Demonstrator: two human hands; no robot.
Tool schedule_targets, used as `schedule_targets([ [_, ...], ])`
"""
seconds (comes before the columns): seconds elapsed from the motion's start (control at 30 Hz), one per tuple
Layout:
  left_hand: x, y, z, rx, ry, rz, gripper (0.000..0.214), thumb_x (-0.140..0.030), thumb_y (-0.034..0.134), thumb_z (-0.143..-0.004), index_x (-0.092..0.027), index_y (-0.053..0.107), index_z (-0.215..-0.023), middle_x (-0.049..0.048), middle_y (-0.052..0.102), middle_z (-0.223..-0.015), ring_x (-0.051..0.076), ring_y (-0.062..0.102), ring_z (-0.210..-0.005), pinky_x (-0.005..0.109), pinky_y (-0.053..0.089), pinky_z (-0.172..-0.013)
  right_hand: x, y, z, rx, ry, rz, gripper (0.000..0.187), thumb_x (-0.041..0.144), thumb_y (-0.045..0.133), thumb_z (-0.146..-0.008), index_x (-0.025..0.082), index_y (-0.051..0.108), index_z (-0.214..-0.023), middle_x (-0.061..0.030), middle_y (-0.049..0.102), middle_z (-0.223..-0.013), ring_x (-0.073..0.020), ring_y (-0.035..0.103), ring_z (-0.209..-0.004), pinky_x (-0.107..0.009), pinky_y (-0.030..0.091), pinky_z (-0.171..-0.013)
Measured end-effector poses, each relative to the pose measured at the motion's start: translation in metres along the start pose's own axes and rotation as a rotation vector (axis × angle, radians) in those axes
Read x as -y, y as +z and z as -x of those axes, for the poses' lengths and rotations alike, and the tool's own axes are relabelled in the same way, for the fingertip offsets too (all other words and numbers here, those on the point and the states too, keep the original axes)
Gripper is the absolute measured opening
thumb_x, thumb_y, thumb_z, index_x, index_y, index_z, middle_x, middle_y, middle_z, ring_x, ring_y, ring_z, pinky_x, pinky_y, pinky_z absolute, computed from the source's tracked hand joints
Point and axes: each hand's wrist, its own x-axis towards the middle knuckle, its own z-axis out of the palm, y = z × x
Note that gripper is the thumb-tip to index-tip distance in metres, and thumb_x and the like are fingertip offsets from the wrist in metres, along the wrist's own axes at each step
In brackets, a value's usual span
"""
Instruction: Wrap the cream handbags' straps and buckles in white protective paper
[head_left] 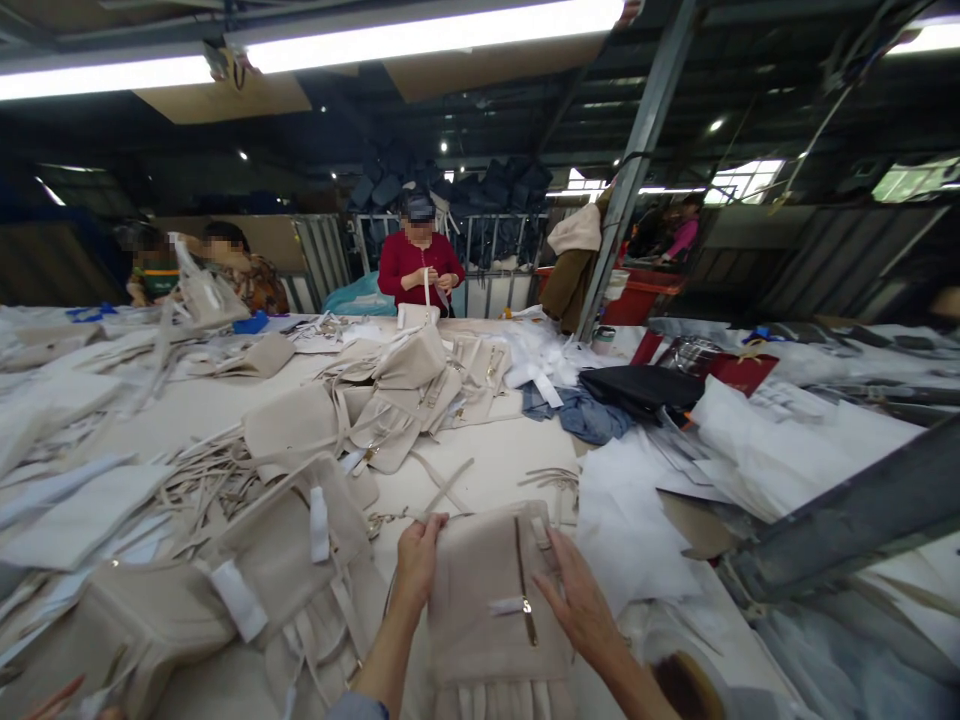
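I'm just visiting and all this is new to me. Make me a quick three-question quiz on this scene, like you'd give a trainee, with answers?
1. True or false: the beige bag is between the left hand and the right hand.
2. Which hand is nearer the bag's gold zipper pull? A) left B) right
3. Fill in: the person facing us in the middle background wears a ____ top.

Key: 1. True; 2. B; 3. red

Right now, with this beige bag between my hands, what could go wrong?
The crossed straps just beyond the bag might catch on it. Its metal zipper pull lies against the front and could mark the material. The heaped bags on the left may slide into it.
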Motion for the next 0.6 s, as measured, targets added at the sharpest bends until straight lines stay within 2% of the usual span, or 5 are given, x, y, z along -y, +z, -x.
schedule_targets([
  [0.1,-0.005,0.006,-0.004,0.003,0.397,-0.196,0.035,-0.038,0.046,-0.088,-0.015,0.070,-0.102,0.0112,0.070,-0.113,0.026,0.055,-0.119,0.044,0.037,-0.107,-0.003,0.007,-0.035,0.109,0.087,0.059,0.069,0.031,0.037,-0.089,0.017,0.009,-0.150,-0.0154,0.045,-0.141,-0.0276,0.048,-0.127,-0.044,0.043,-0.101],
  [0.23,0.027,-0.004,-0.014,-0.048,0.887,-0.829,0.035,-0.011,0.045,-0.086,-0.024,0.067,-0.109,0.0085,0.065,-0.123,0.027,0.052,-0.122,0.054,0.040,-0.103,-0.003,0.020,-0.042,0.277,0.153,0.253,0.068,0.016,0.029,-0.085,0.012,0.012,-0.150,-0.0179,0.066,-0.105,-0.0304,0.064,-0.094,-0.043,0.049,-0.079],
  [0.33,0.032,-0.017,-0.019,-0.012,0.847,-1.101,0.043,-0.006,0.050,-0.082,-0.026,0.062,-0.118,0.0102,0.061,-0.129,0.028,0.057,-0.111,0.046,0.053,-0.085,0.011,0.013,-0.041,0.357,0.125,0.228,0.067,0.017,0.029,-0.083,0.004,0.021,-0.148,-0.0190,0.065,-0.094,-0.0308,0.061,-0.089,-0.044,0.046,-0.081],
  [0.47,-0.003,-0.027,-0.004,-0.114,0.769,-0.996,0.028,-0.011,0.052,-0.084,-0.021,0.069,-0.104,0.0094,0.066,-0.119,0.023,0.057,-0.098,0.037,0.055,-0.083,0.045,-0.034,-0.042,0.420,0.272,-0.232,0.072,0.034,0.035,-0.083,0.001,0.022,-0.146,-0.0083,0.058,-0.075,-0.0227,0.056,-0.072,-0.038,0.047,-0.074],
  [0.6,0.003,-0.031,0.025,-0.285,1.028,-0.954,0.043,-0.006,0.047,-0.085,-0.025,0.061,-0.120,0.0109,0.062,-0.114,0.020,0.056,-0.103,0.031,0.053,-0.085,0.064,-0.068,-0.030,0.513,0.441,-0.707,0.081,0.053,0.044,-0.082,0.014,0.018,-0.149,0.0012,0.053,-0.069,-0.0129,0.048,-0.055,-0.027,0.042,-0.056],
])
